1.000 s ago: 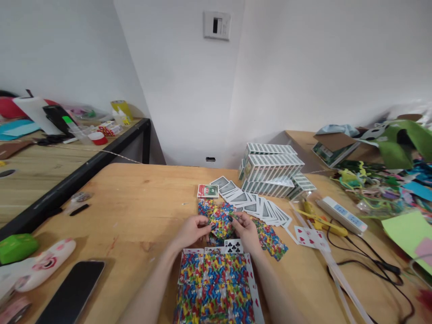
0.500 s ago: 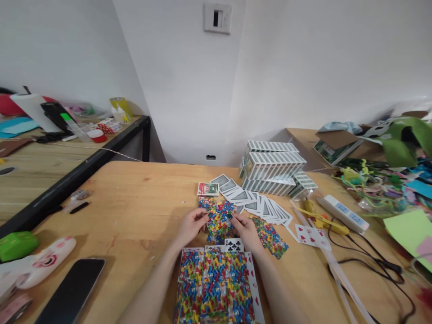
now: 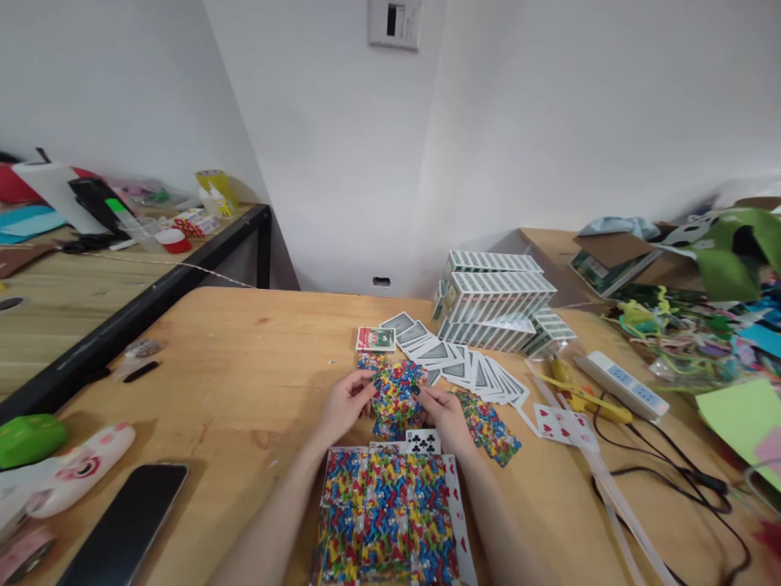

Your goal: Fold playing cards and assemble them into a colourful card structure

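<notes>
Between my two hands is a brightly patterned sheet (image 3: 398, 394) in red, blue, yellow and white. My left hand (image 3: 349, 403) pinches its left edge, and my right hand (image 3: 444, 411) pinches its right edge. Closer to me, a block covered in the same pattern (image 3: 387, 513) lies between my forearms, with playing cards along its right side. A ten of clubs (image 3: 423, 442) sticks out at its far edge. More patterned pieces (image 3: 491, 427) rest to the right of my right hand. Beyond my hands lies a card box (image 3: 375, 339).
Grey-backed cards (image 3: 455, 362) fan out across the table before stacked striped card boxes (image 3: 497, 297). A heart card (image 3: 565, 426), a yellow glue gun (image 3: 586, 397) and a power strip (image 3: 622, 384) are at right, with black cables. A phone (image 3: 125, 525) lies at left.
The view has tipped slightly downward or shifted. My hands keep hold of the patterned sheet in nearly the same place; the left fingers sit a little higher on its edge.
</notes>
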A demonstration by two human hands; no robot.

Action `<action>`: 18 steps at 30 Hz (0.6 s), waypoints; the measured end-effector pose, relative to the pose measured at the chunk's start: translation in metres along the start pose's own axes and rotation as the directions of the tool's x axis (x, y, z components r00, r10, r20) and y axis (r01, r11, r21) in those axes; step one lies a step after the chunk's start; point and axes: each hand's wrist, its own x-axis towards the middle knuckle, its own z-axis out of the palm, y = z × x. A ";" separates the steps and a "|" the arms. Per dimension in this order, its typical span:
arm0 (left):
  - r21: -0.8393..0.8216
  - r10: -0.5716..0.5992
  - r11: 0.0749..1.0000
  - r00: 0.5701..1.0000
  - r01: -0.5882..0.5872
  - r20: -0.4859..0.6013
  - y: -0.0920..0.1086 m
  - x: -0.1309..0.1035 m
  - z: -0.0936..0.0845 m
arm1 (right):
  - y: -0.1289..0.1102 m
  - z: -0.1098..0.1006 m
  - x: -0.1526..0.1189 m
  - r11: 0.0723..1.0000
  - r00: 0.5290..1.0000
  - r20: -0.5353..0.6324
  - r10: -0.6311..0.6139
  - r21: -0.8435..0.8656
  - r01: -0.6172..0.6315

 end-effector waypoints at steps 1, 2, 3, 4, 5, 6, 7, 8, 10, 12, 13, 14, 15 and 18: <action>0.002 -0.005 1.000 1.000 0.005 -0.015 0.001 0.000 0.000 | 0.000 0.000 0.000 1.000 1.000 -0.015 -0.004 -0.023 0.003; 0.003 -0.011 1.000 0.999 0.012 -0.032 0.003 0.000 0.000 | 0.000 -0.001 0.000 0.999 1.000 -0.023 -0.017 -0.044 0.016; 0.001 -0.019 1.000 0.999 0.019 -0.050 0.005 0.000 0.000 | 0.000 -0.001 -0.001 0.997 0.999 -0.025 -0.038 -0.063 0.036; -0.004 -0.027 1.000 0.997 0.027 -0.066 0.007 0.000 0.000 | 0.000 -0.002 0.000 0.995 0.998 -0.024 -0.061 -0.081 0.059; -0.010 -0.034 0.999 0.996 0.034 -0.078 0.008 0.000 0.000 | 0.001 -0.002 0.000 0.992 0.997 -0.020 -0.080 -0.099 0.078; -0.015 -0.040 0.999 0.996 0.039 -0.085 0.009 0.000 0.000 | 0.001 -0.002 0.000 0.989 0.996 -0.017 -0.090 -0.116 0.088; -0.014 -0.045 0.999 0.995 0.044 -0.086 0.010 0.000 0.000 | 0.001 -0.003 0.000 0.988 0.996 -0.016 -0.089 -0.129 0.087; -0.008 -0.047 0.999 0.996 0.047 -0.081 0.010 0.000 0.000 | 0.001 -0.003 0.000 0.988 0.997 -0.016 -0.080 -0.133 0.077; 0.015 -0.048 0.999 0.997 0.049 -0.058 0.009 0.000 -0.001 | 0.001 -0.003 0.000 0.993 0.999 -0.005 -0.048 -0.105 0.047; 0.038 -0.047 0.998 0.998 0.048 -0.031 0.007 0.000 -0.002 | 0.001 -0.003 0.000 0.998 1.000 0.006 -0.019 -0.065 0.020; 0.047 -0.047 0.998 0.999 0.048 -0.019 0.007 0.000 -0.002 | 0.001 -0.003 0.000 0.998 1.000 0.005 -0.016 -0.060 0.016; 0.055 -0.048 0.997 0.999 0.049 -0.011 0.006 0.000 -0.002 | 0.001 -0.003 0.000 0.997 1.000 0.000 -0.022 -0.068 0.022; 0.063 -0.049 0.997 0.999 0.049 -0.008 0.006 0.000 -0.002 | 0.001 -0.003 0.000 0.996 0.999 -0.007 -0.037 -0.087 0.036; 0.091 -0.038 0.995 0.999 0.039 -0.013 0.004 0.000 -0.002 | 0.003 -0.004 0.000 0.984 0.995 -0.005 -0.099 -0.153 0.097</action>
